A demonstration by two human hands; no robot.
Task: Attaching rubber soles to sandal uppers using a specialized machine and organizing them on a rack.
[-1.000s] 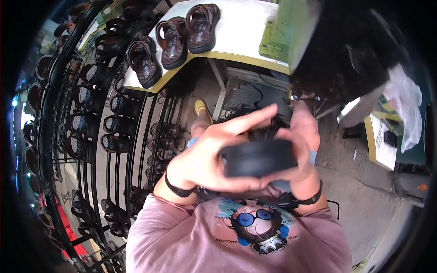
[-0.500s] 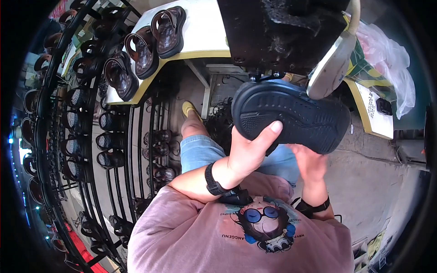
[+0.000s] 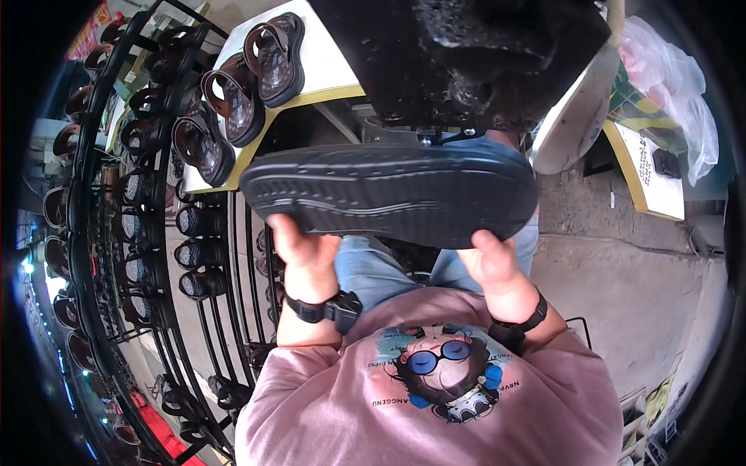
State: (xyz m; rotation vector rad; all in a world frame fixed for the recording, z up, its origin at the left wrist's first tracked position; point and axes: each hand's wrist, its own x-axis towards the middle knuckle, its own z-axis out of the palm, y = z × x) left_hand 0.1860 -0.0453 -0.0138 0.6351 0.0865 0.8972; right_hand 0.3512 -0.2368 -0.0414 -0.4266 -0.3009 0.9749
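Note:
A black sandal (image 3: 388,194) is held level in front of me, its grooved sole toward me; its upper side is hidden. My left hand (image 3: 307,256) grips the left end, thumb against the sole's edge and fingers mostly out of sight behind it. The right end is held by my right hand (image 3: 495,264) in the same way, thumb on the near edge. Just beyond the sandal is the underside of a dark machine (image 3: 466,62) with small metal fittings. A pale, worn paddle-shaped piece (image 3: 571,124) hangs close to the sandal's right end.
Several brown sandals (image 3: 273,58) stand on a white table with a yellow edge (image 3: 330,58) at the far left. Black racks (image 3: 159,225) full of sandals line my left. A clear plastic bag (image 3: 668,85) lies at the far right, above a white board (image 3: 649,182) with handwriting.
The sandal has swung to lie lengthwise across my front, moving left and slightly away from the paddle-shaped piece. My left hand has shifted to its left end, my right to its right end.

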